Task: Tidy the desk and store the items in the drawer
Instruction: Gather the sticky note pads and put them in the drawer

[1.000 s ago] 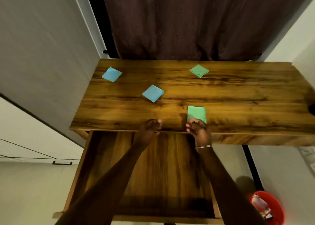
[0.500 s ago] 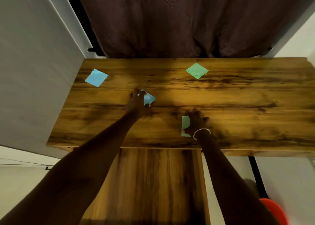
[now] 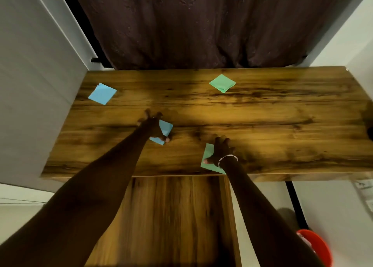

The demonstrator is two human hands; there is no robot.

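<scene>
On the wooden desk point(image 3: 282, 125) lie several square note pads. My left hand point(image 3: 151, 125) covers a blue pad point(image 3: 167, 126) at the desk's middle, fingers spread over it and thumb pressed at its near corner. My right hand point(image 3: 221, 151), with a bracelet on the wrist, lies on a green pad point(image 3: 207, 155) near the front edge, thumb hooked at the pad's left side. A second blue pad point(image 3: 102, 93) sits at the far left and a second green pad point(image 3: 222, 83) at the far middle. The open wooden drawer point(image 3: 177, 216) extends toward me below the desk's front edge.
A dark curtain point(image 3: 201, 24) hangs behind the desk. A grey wall panel point(image 3: 30, 85) borders the desk's left end. A red bin point(image 3: 319, 244) stands on the floor at the lower right, beside the drawer.
Both hands moved from the desk's front edge onto the pads, the left reaching forward to the middle blue pad, the right settling on the near green pad. The view shifted closer over the desk.
</scene>
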